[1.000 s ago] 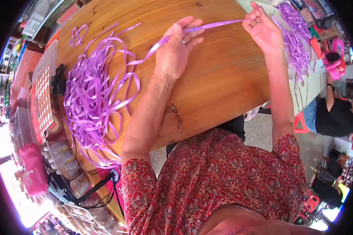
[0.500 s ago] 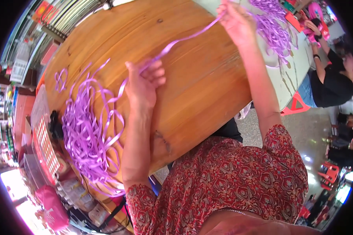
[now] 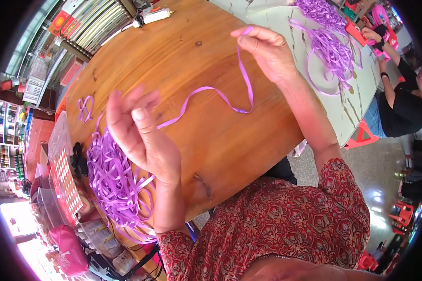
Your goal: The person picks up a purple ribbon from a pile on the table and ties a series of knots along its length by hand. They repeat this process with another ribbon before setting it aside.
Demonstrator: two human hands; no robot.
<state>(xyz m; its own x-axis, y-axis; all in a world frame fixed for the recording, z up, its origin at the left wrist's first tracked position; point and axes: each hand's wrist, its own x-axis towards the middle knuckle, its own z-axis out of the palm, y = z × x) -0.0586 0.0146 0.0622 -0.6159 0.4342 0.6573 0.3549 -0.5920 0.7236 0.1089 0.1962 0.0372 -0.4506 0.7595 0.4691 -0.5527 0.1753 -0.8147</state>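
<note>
A narrow purple ribbon [image 3: 206, 88] hangs in a loose curve above the wooden table. My right hand [image 3: 272, 52] pinches its end between thumb and forefinger, over the table's far right part. A small knot or join shows at the low bend of the ribbon. My left hand [image 3: 143, 136] is raised with fingers spread, slightly blurred, and the ribbon runs behind it. Just beyond and below that hand lies a tangled heap of purple ribbon [image 3: 112, 182]. A small loose loop of ribbon [image 3: 85, 108] rests on the table at the left.
More purple ribbon [image 3: 330, 54] is heaped on a white marbled table [image 3: 356, 110] at the right, where another person [image 3: 398, 107] sits. A white glue-gun-shaped tool [image 3: 157, 16] lies at the wooden table's [image 3: 229, 154] far edge. Clear plastic boxes [image 3: 63, 173] line the left side.
My left hand has let the ribbon go and moved left, its fingers spreading. My right hand has come down and left, and the once-taut ribbon now sags.
</note>
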